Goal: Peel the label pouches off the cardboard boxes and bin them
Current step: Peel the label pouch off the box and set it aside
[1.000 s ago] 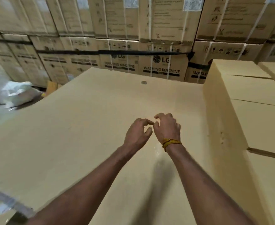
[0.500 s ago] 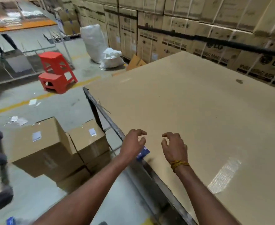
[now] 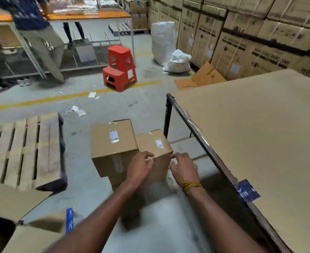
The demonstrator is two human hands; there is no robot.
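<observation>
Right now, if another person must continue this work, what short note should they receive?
Left hand and right hand: both empty, fingers loosely curled, reaching toward the smaller box; contact cannot be confirmed.
The smaller box stands on the floor beside the larger box, left of the table.
The pouch on the larger box and the pouch on the smaller box are both still attached.
Left to do: peel both pouches and bin them. No bin is clearly visible.

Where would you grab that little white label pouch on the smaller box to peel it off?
Probably at a corner, from above. The label pouch lies flat on the top of the smaller box, so only an edge can be lifted. Both the left hand and right hand are at the box's near edge, short of it.
</observation>
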